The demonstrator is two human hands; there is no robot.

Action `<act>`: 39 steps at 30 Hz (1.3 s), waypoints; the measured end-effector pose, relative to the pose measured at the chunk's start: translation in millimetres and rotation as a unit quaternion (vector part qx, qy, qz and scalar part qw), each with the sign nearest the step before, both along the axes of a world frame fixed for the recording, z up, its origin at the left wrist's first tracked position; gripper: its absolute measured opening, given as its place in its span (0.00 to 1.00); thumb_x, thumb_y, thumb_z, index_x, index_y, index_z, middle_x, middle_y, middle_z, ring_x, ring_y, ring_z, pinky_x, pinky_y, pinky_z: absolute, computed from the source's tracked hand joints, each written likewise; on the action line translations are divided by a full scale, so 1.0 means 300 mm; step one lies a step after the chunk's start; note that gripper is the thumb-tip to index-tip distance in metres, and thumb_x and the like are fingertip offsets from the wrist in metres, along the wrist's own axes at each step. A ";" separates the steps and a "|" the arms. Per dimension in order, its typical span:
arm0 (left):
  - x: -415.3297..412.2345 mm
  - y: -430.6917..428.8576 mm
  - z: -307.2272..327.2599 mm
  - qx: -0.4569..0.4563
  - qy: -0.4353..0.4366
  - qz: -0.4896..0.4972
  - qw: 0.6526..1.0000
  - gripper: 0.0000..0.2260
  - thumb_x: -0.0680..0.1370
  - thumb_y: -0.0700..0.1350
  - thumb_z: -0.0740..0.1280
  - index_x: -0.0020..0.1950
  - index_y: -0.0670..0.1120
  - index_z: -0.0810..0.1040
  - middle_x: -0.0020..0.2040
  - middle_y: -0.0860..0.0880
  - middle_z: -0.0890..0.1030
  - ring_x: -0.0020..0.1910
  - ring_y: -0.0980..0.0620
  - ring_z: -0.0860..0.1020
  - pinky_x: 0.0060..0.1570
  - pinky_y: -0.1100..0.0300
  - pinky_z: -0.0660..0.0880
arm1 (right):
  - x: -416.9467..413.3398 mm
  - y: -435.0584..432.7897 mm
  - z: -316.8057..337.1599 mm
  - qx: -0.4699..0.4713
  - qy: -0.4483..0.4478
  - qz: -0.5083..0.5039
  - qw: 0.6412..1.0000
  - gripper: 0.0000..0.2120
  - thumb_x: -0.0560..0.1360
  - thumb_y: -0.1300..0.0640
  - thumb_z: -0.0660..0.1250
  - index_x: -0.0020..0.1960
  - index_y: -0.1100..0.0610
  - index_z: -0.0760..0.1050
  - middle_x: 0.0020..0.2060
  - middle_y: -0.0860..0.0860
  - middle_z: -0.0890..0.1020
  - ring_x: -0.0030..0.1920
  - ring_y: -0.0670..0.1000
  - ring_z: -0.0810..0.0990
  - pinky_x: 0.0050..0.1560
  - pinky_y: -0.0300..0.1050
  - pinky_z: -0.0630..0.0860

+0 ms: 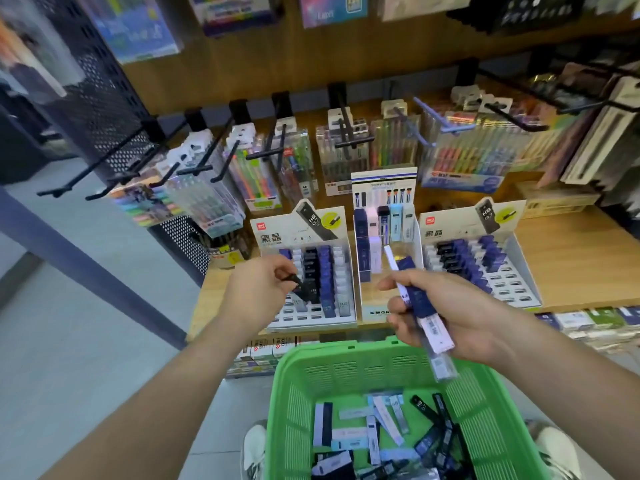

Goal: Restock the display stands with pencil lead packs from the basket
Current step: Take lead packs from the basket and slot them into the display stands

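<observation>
My left hand (258,289) pinches a black lead pack (300,285) over the left display stand (313,318), which holds rows of black, blue and clear packs. My right hand (446,313) grips a bundle of lead packs (420,308), blue, white and clear, in front of the middle stand (372,311). A right display stand (519,289) holds blue and black packs, with several slots bare at its front. Below my hands sits the green basket (346,368) with several loose lead packs (384,434) on its bottom.
The stands rest on a wooden shelf (571,261). Black peg hooks (194,168) with hanging pen sets jut out above the stands. A perforated metal panel (104,98) stands at the left. More boxed stock (588,323) lies on a lower shelf. My shoes flank the basket.
</observation>
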State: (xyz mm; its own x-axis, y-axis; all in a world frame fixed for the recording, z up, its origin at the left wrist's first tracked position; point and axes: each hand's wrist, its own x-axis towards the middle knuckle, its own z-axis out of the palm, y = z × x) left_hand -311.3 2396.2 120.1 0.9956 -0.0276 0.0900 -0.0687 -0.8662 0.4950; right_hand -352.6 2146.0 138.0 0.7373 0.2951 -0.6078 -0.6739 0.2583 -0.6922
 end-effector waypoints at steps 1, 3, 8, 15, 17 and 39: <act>0.002 -0.006 -0.030 0.013 0.015 -0.005 1.000 0.06 0.72 0.40 0.74 0.47 0.48 0.82 0.38 0.56 0.80 0.41 0.55 0.80 0.48 0.63 0.75 | 0.003 0.008 -0.003 0.004 0.006 -0.009 1.000 0.10 0.78 0.55 0.67 0.55 0.60 0.78 0.29 0.54 0.76 0.29 0.53 0.79 0.25 0.40 0.74; 0.015 -0.009 -0.067 0.030 0.037 -0.007 0.999 0.06 0.73 0.40 0.73 0.48 0.48 0.82 0.39 0.54 0.80 0.43 0.52 0.80 0.47 0.62 0.75 | 0.011 0.029 -0.009 0.005 0.000 -0.013 1.000 0.12 0.77 0.56 0.69 0.59 0.61 0.77 0.30 0.54 0.75 0.26 0.51 0.76 0.21 0.37 0.70; 0.067 -0.054 -0.029 -0.048 -0.014 -0.015 0.999 0.13 0.74 0.37 0.71 0.42 0.56 0.74 0.37 0.58 0.77 0.38 0.60 0.76 0.41 0.65 0.74 | 0.054 -0.004 -0.011 -0.082 -0.076 0.002 0.994 0.14 0.75 0.53 0.72 0.57 0.57 0.77 0.32 0.50 0.76 0.24 0.45 0.68 0.19 0.35 0.62; 0.130 -0.383 0.022 -0.160 -0.006 -0.107 0.981 0.10 0.74 0.39 0.71 0.46 0.55 0.80 0.40 0.60 0.80 0.40 0.63 0.78 0.44 0.72 0.74 | 0.091 -0.195 -0.005 -0.243 -0.141 0.014 0.960 0.10 0.74 0.48 0.72 0.49 0.54 0.77 0.27 0.47 0.78 0.23 0.45 0.70 0.21 0.35 0.64; 0.148 -0.479 0.002 -0.169 0.007 -0.127 0.977 0.09 0.75 0.39 0.70 0.48 0.54 0.82 0.41 0.60 0.80 0.41 0.62 0.78 0.46 0.70 0.73 | 0.101 -0.288 0.009 -0.297 -0.155 0.015 0.942 0.09 0.76 0.50 0.72 0.46 0.55 0.76 0.26 0.48 0.77 0.22 0.45 0.70 0.20 0.35 0.63; 0.296 -1.010 -0.259 -0.007 0.014 -0.211 0.977 0.09 0.76 0.43 0.70 0.55 0.50 0.84 0.48 0.50 0.85 0.45 0.53 0.80 0.45 0.66 0.70 | 0.060 -0.702 0.032 -0.341 -0.082 -0.154 0.924 0.02 0.81 0.60 0.64 0.49 0.57 0.71 0.32 0.54 0.79 0.23 0.46 0.69 0.20 0.36 0.62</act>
